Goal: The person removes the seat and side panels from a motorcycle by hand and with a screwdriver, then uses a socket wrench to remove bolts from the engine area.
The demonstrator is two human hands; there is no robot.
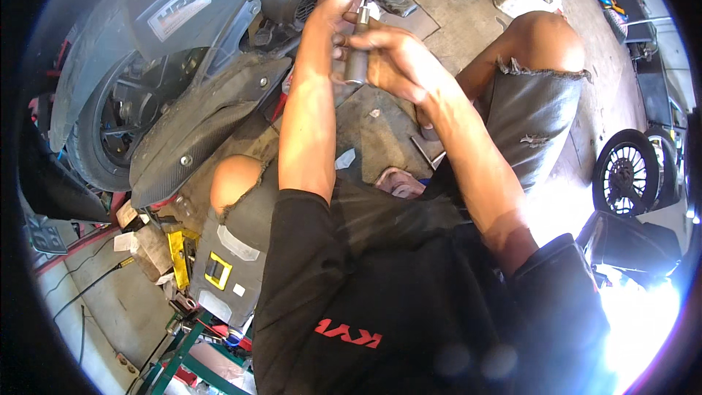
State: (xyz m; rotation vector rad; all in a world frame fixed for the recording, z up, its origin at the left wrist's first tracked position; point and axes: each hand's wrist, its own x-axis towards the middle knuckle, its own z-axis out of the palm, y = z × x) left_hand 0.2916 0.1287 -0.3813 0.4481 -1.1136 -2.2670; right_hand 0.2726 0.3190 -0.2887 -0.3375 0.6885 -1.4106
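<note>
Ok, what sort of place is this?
Most likely a motorbike repair workshop or garage. A motorbike stands right beside the person, whose right hand grips a grey cylindrical tool, and a separate spoked wheel is at far right.

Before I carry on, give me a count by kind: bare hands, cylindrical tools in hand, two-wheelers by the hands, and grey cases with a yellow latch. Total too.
Bare hands: 2, left hand and right hand
Grey cylindrical tool: 1
Two-wheeler: 1
Grey case with yellow latch: 1
Total: 5
</note>
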